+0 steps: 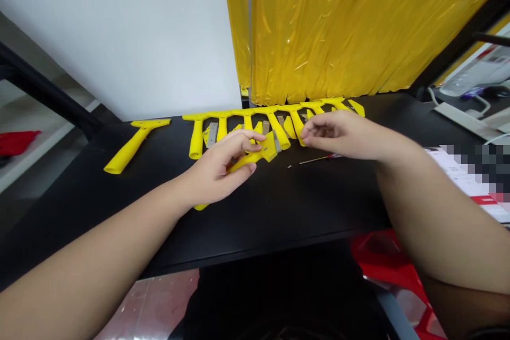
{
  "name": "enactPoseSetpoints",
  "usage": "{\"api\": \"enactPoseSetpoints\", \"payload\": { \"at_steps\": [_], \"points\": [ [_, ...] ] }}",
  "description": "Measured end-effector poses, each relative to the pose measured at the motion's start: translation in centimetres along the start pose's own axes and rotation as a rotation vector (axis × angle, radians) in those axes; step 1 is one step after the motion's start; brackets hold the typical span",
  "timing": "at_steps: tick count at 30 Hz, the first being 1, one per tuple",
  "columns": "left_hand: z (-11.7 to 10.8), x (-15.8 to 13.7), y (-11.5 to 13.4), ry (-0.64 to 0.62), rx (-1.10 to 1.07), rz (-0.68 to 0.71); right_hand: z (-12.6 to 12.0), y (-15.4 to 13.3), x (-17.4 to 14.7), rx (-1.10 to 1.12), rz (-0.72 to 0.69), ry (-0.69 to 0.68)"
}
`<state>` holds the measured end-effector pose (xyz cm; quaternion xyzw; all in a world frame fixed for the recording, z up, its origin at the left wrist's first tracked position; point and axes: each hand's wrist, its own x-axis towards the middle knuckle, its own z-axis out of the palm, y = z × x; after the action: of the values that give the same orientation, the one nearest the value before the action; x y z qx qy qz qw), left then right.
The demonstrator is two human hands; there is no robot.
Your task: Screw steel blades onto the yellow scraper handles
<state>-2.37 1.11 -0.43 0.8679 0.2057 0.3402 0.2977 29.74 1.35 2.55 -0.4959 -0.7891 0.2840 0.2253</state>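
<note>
My left hand is closed around a yellow scraper, its handle running back under the palm. A grey metal blade shows at the scraper's head. To the right, my right hand is held with thumb and fingertips drawn together, close to a yellow handle in the row behind. Whatever lies between those fingertips, if anything, is too small to make out. Below the hands, a thin screwdriver lies on the black table, and a tiny screw rests beside its tip.
Several yellow scraper handles line the table's back edge, with loose blades and yellow plates among them. One handle lies apart at left. Yellow plastic sheeting and a white panel stand behind. Papers lie at right.
</note>
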Motion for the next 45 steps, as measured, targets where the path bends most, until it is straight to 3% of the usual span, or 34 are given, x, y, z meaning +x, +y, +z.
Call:
{"api": "enactPoseSetpoints", "payload": {
  "at_steps": [4,9,14,17,22,45],
  "points": [
    [0.1,-0.3,-0.1,0.017,-0.277,-0.164,-2.1,3.6,-2.1,-0.370,0.107,-0.150],
    [0.0,-0.4,-0.2,0.056,-0.454,-0.266,-1.2,5.8,-4.3,-0.394,0.046,-0.143],
    [0.1,-0.2,-0.4,0.074,-0.534,-0.295,2.0,3.7,-5.8,-0.020,0.046,0.137],
    [0.2,-0.2,-0.4,0.055,-0.592,-0.317,4.7,1.7,-5.9,0.038,0.074,0.196],
    [0.3,-0.1,-0.3,0.046,-0.606,-0.323,7.3,-0.6,-5.5,0.043,0.041,0.175],
    [0.8,-0.3,-0.3,0.088,-0.558,-0.303,8.2,-1.2,-4.8,0.069,0.083,0.211]
  ]
}}
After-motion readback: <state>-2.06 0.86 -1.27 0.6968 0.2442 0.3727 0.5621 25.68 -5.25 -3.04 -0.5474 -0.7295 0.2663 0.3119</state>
